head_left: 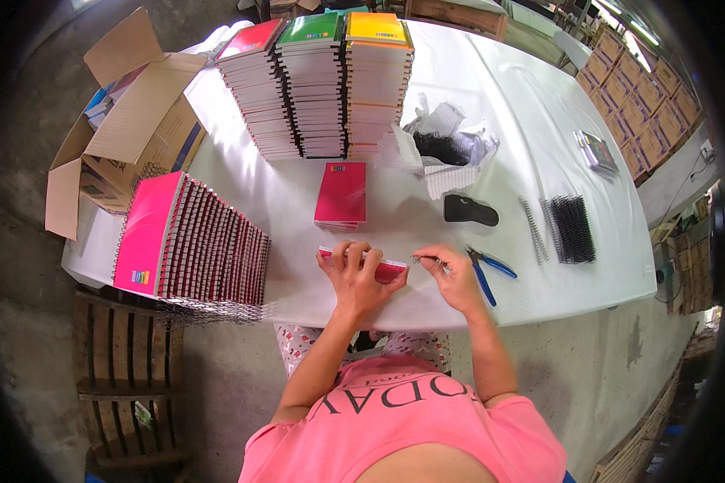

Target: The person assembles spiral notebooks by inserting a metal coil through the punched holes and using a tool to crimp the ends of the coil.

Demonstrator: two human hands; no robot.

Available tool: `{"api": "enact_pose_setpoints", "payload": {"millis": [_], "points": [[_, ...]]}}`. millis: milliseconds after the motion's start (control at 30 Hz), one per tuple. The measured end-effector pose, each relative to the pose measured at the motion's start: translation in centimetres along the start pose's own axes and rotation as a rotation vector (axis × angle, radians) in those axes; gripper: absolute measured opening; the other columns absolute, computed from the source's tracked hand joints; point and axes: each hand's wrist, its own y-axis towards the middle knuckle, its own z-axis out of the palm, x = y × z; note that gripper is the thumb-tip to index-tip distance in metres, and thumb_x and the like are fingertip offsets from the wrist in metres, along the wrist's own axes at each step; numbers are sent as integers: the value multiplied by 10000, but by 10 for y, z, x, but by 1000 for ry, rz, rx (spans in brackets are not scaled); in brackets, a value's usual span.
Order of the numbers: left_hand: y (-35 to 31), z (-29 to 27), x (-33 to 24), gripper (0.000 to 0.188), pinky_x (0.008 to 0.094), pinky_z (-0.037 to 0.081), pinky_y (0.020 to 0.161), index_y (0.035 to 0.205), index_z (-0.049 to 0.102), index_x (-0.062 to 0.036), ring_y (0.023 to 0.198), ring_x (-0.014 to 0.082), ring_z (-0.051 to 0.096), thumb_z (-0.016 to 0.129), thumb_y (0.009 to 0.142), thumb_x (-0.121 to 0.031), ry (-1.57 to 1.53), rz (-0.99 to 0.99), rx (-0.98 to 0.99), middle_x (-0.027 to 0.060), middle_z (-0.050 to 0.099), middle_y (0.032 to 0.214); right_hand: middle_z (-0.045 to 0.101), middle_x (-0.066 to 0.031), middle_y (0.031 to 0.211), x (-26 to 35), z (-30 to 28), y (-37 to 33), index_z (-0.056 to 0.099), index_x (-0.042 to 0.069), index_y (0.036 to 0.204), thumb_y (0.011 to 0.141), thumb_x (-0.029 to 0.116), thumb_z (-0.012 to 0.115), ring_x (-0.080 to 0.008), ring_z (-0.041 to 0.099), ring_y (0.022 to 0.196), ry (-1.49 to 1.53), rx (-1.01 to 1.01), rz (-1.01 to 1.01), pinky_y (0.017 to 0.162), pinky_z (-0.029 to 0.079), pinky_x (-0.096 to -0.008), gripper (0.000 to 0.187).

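My left hand (pixel 356 278) spans a pink-covered notebook (pixel 388 272) at the table's near edge, fingers over the far side and thumb toward me. Just off the notebook's right end, my right hand (pixel 453 280) pinches a thin dark wire coil (pixel 416 259). Whether the coil runs into the notebook's holes is hidden by the fingers. Right of that hand lie blue-handled cutting pliers (pixel 485 274), jaws pointing away from me. Beyond my hands is a small pile of pink notebooks (pixel 341 193).
Tall stacks of red, green and yellow notebooks (pixel 312 88) stand at the back. A row of spiral-bound pink notebooks (pixel 193 241) sits left, near an open carton (pixel 149 121). Rightward are a black object (pixel 469 210), a crumpled wrapping with black coils (pixel 441 148) and bundled coils (pixel 572 229).
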Motion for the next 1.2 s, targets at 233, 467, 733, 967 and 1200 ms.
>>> {"api": "enact_pose_setpoints", "payload": {"millis": [233,467,733,967,1200], "points": [[-3,3,5,429,525,237,889,807,575,-175,1008,227,430,760,553,-467,15,12,3,-3,490,902,612,-117,728,2,4,5,635,22,982,875,109,584,-214,565,630,6,176,-23,596,445,-311,147],[-3,0,7,454,529,244,874,883,588,-182,1005,199,432,726,619,-525,33,33,37,-6,480,902,564,-104,636,15,5,10,614,38,1001,904,180,572,-194,525,556,7,146,147,546,415,-307,177],[-8,-6,12,470,461,255,899,891,580,-159,1077,252,416,771,593,-468,18,25,96,41,486,1085,591,-113,650,9,2,5,616,61,1031,918,156,539,-205,534,542,-178,189,-61,529,429,-319,166],[0,-13,15,495,465,282,944,806,538,-104,1154,339,365,779,598,-484,-108,-12,108,120,423,1199,646,-113,827,-13,-21,30,586,98,1118,865,138,528,-255,622,766,-329,224,141,643,473,-337,263],[4,-13,14,501,468,286,948,788,538,-83,1152,346,372,776,615,-489,-173,23,122,96,481,1074,654,-89,988,-75,-88,44,657,112,1015,723,23,568,-286,580,974,-846,-72,-32,825,457,-392,318]]}}
